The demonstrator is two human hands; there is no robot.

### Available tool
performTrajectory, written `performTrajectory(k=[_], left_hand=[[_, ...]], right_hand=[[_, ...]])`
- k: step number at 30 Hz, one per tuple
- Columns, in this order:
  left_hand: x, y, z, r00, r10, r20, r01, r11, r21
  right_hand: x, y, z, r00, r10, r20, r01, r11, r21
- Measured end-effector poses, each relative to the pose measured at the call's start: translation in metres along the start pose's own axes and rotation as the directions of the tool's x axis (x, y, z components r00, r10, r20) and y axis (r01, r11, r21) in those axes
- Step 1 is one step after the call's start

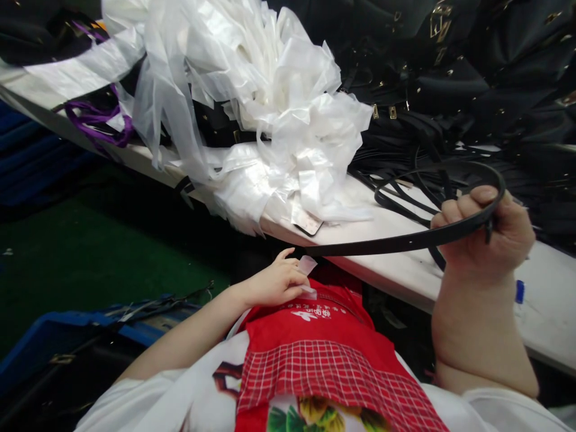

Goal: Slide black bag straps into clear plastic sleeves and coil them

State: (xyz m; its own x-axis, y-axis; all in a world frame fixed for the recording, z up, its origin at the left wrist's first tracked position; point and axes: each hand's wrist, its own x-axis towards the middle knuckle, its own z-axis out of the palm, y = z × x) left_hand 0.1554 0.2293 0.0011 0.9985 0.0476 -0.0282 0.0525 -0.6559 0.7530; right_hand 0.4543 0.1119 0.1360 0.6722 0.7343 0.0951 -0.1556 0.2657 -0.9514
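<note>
A long black strap (382, 245) runs across in front of my body, and its right part curves up into a loop. My right hand (488, 234) is closed around the strap at that loop, raised over the table's edge. Low by the red apron, my left hand (283, 281) has its fingers curled on a small piece of translucent plastic film (308, 264). The strap's left end lies close to this hand's fingertips; I cannot tell whether they touch it. More thin black straps (405, 210) lie tangled on the table behind my right hand.
A big heap of white plastic wrapping (279, 108) covers the white table (549, 300). Behind it are piled black bags with gold buckles (441, 21). Purple cord (101, 123) hangs at the left edge. A blue crate (45, 336) stands on the green floor (112, 252).
</note>
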Motion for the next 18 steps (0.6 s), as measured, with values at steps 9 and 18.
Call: performTrajectory(k=[9,18], left_hand=[[0.0,-0.005,0.003,0.999,0.035,0.004,-0.035,0.999,-0.002],[0.015,-0.008,-0.004,0.988,0.148,0.046,-0.146,0.988,-0.039]], right_hand=[[-0.004,-0.007,-0.002,0.994,0.076,0.08,-0.081,0.995,0.055],[-0.002,-0.004,-0.01,0.979,0.173,0.109,-0.188,0.972,0.141]])
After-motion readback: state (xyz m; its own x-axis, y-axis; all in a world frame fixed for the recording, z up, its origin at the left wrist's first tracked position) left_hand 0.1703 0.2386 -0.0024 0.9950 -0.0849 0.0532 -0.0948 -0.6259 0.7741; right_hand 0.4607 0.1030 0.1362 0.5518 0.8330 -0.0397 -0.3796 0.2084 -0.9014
